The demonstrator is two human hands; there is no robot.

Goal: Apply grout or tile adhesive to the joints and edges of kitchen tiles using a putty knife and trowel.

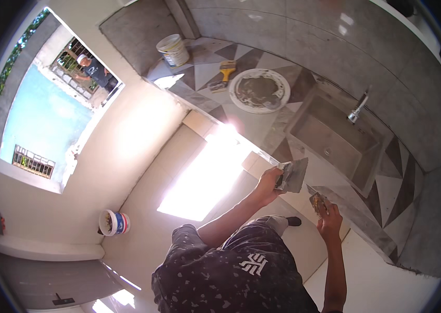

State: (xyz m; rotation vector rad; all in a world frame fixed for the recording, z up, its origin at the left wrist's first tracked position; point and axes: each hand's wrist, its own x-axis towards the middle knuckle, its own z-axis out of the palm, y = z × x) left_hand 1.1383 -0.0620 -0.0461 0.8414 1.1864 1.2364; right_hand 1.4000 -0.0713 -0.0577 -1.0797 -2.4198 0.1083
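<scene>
At the far left, a window opening (35, 120) looks onto a blue wall outside, where a person (95, 73) in a cap and dark shirt stands near a grille. On the floor by the wall sits a small white bucket (122, 223) with red and blue bands, its inside soiled. On the patterned counter (252, 123), a smeared pale pail (172, 52) stands upright near the rear corner. To its right lies a yellow-handled paintbrush (227, 69), its bristles dirty, just beside a round white dish (257, 110). The dish bears a spread of grey paste, uneven in outline, with residue on the rim.

Before the counter's front edge, the left hand (266, 187) has its fingers closed around a wide-bladed scraper (297, 176). The blade is flat, broad and coated in grey; the part near the grip is blotched with residue. Contact with the counter cannot be determined. To the right, the right hand (329, 218) pinches a small tool (316, 203), brownish and crusted; its exact kind cannot be told. The two tools are apart. Beyond them, a rectangular grey sink (325, 136) is set into the counter, with a metal faucet (356, 110) at its rear edge.
</scene>
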